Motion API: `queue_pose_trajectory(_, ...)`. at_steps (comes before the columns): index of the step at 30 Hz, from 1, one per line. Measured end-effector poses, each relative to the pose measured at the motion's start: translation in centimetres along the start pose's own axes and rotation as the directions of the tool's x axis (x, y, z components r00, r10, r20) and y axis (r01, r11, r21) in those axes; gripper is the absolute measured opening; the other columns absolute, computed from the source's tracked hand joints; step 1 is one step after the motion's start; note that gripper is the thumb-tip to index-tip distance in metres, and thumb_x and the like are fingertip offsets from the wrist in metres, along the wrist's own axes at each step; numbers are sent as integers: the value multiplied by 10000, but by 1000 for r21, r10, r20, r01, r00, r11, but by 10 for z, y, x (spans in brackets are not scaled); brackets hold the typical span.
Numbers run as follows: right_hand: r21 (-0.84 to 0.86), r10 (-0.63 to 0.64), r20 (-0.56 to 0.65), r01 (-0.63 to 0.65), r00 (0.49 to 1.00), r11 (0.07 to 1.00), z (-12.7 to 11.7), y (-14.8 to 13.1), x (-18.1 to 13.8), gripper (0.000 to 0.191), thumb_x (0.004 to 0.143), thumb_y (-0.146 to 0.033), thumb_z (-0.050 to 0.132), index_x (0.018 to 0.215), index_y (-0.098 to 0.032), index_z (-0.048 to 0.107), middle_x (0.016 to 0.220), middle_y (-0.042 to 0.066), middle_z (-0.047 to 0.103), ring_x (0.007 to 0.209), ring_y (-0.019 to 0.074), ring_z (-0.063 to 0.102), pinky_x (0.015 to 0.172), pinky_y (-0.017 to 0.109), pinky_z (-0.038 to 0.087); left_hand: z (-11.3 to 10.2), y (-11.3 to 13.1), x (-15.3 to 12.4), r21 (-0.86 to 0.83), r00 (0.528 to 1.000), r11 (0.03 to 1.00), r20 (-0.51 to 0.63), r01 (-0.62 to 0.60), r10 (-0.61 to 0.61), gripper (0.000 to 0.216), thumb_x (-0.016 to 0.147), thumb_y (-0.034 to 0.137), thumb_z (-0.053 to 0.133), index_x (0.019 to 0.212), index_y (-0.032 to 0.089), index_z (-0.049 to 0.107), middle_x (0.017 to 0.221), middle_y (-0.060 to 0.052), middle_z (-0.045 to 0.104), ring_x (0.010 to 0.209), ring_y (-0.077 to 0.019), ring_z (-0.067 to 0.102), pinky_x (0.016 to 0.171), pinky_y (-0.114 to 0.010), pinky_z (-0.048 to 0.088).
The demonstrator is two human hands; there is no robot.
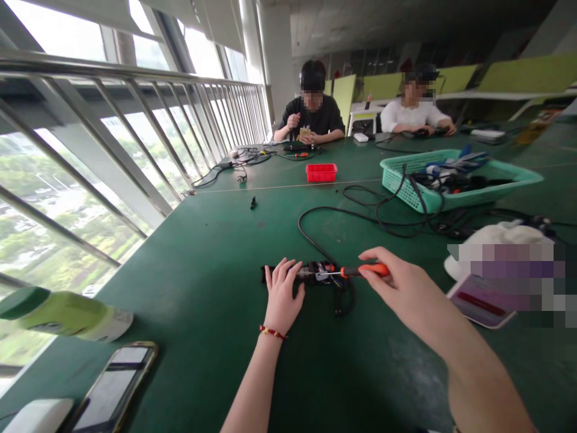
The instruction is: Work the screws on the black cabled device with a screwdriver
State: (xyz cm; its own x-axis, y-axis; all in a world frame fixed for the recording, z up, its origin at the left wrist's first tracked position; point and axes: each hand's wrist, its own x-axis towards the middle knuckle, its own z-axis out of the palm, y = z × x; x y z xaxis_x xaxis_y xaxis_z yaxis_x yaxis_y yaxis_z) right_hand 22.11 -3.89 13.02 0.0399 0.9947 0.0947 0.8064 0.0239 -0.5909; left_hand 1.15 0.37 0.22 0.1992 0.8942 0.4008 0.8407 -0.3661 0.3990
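A black corded electric drill (309, 273) lies on its side on the green table, its housing open at the motor and wiring. My left hand (283, 288) is laid over its front end, fingers across the body and thumb on the near side, holding it down. In my right hand (399, 279) is a screwdriver (354, 272) with an orange and black handle, gripped between thumb and fingers. Its metal shaft points left into the exposed inside of the drill. My left fingers hide part of the drill's front, and what the tip touches is too small to tell.
A black cable (311, 211) loops toward a green basket (491, 191) of tools and gloves. Beyond are a red tray (321, 173) and a small black part (253, 202). A bottle (76, 313) and phone (115, 385) lie left, a white cap (496, 234) right. Two people sit opposite.
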Motion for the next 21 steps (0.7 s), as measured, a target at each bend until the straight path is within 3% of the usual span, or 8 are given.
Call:
queue_pose_trajectory(3, 7, -66, -76, 66, 995, 998, -1, -3, 0, 212, 800, -281, 483, 989, -238, 570, 900, 38, 672, 698, 170, 625, 589, 260, 430, 1, 2, 1, 43, 1000, 999, -17, 4, -4, 430, 817, 127, 464, 1232, 236, 476, 1265, -49, 531, 1283, -234, 368, 1125, -564, 98)
queue_pose_trajectory(7, -50, 77, 28, -76, 997, 996, -1, -11, 0, 254, 831, -452, 448, 896, -254, 594, 591, -4, 601, 529, 169, 560, 489, 253, 365, 1, 3, 1, 78, 1000, 997, -24, 8, -6, 431, 813, 138, 473, 1233, 234, 477, 1265, -50, 532, 1278, -238, 375, 1127, -560, 107)
queue_pose_trajectory(10, -71, 116, 58, -112, 992, 991, 0, -14, 0, 340, 869, -479, 352, 809, -251, 598, 526, -3, 563, 493, 165, 540, 462, 245, 336, 1, 3, 1, 81, 1000, 997, -17, 7, -5, 429, 816, 145, 469, 1235, 237, 476, 1266, -49, 533, 1274, -239, 380, 1127, -556, 110)
queue_pose_trajectory(13, -80, 83, -10, -83, 997, 993, 0, -11, 0, 235, 829, -405, 444, 938, -246, 577, 591, 0, 595, 529, 170, 560, 467, 239, 341, 1, 3, 1, 78, 1000, 997, -17, 10, -9, 434, 814, 144, 469, 1237, 240, 476, 1271, -48, 531, 1276, -238, 378, 1128, -555, 104)
queue_pose_trajectory(16, -34, 30, -60, -32, 998, 999, 0, -8, -1, 292, 792, -344, 491, 1060, -232, 517, 643, -7, 602, 535, 157, 555, 477, 232, 360, 1, 3, 2, 80, 1000, 997, -18, 16, -14, 436, 813, 143, 471, 1237, 241, 475, 1270, -44, 531, 1275, -234, 378, 1129, -554, 100)
queue_pose_trajectory(19, -29, 57, 35, -56, 998, 998, 1, -9, -3, 262, 845, -406, 406, 994, -235, 536, 542, -25, 547, 478, 155, 521, 459, 234, 340, 1, 4, 1, 83, 1000, 996, -16, 15, -14, 429, 816, 151, 471, 1236, 240, 478, 1267, -46, 533, 1272, -235, 381, 1129, -553, 106)
queue_pose_trajectory(21, -62, 102, 99, -96, 990, 993, 2, -10, -4, 338, 890, -436, 289, 881, -241, 565, 474, -26, 494, 463, 162, 512, 464, 243, 331, 1, 4, 1, 85, 1000, 996, -15, 13, -12, 427, 819, 157, 469, 1238, 239, 476, 1271, -50, 530, 1276, -239, 378, 1128, -554, 108)
